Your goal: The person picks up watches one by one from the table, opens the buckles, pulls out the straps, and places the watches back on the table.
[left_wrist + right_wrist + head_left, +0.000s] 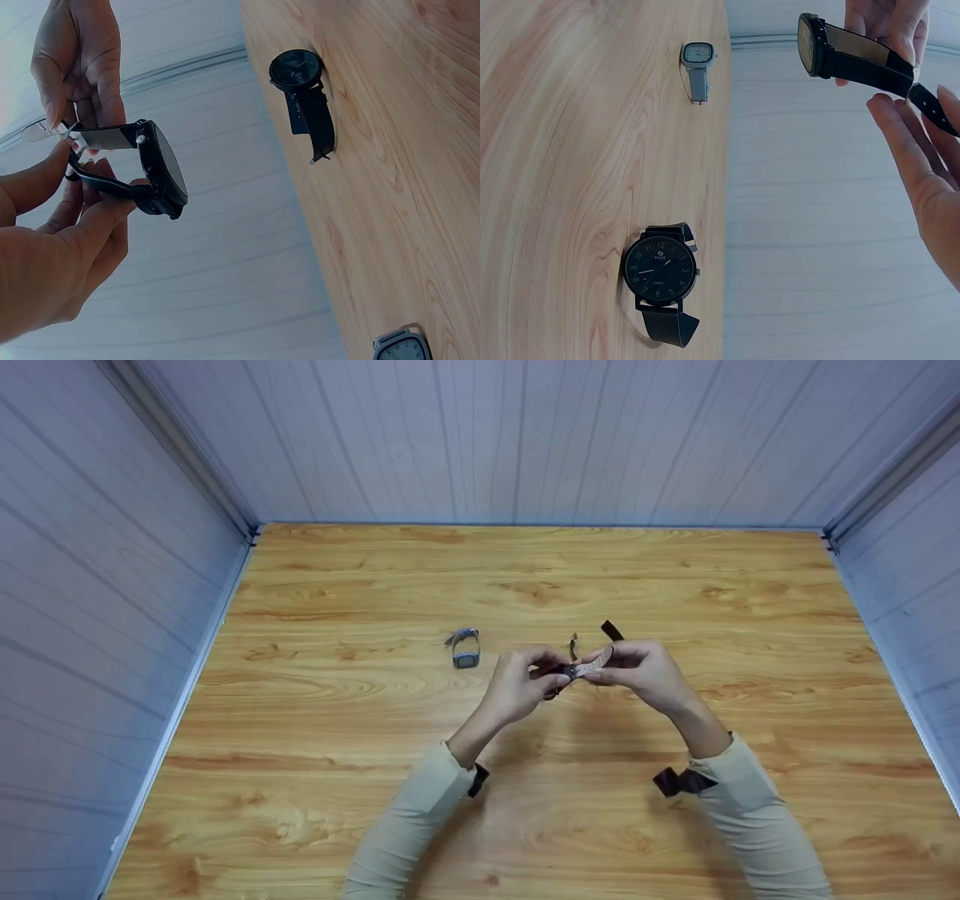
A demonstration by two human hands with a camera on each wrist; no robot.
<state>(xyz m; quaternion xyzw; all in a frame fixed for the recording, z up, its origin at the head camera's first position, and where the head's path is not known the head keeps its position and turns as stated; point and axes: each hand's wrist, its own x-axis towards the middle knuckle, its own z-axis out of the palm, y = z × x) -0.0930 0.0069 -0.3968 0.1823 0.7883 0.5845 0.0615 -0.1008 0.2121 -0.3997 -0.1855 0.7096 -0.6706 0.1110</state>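
Observation:
Both hands hold a black wristwatch (163, 169) up off the table, its strap looped and threaded at the buckle. My left hand (516, 688) pinches the strap by the buckle between thumb and fingers. From the other side, my right hand (654, 676) grips the loose strap end (934, 111), which has a row of holes. The strap's pale underside (598, 661) faces the head camera. On the table beyond the hands lies a second black watch (660, 268), partly hidden by the right hand in the head view.
A small grey watch (466, 658) with a squarish dial rests on the wooden table (337, 607), left of the hands. White panel walls (480, 442) enclose the back and both sides. Dark straps (679, 782) hang at the sleeve cuffs.

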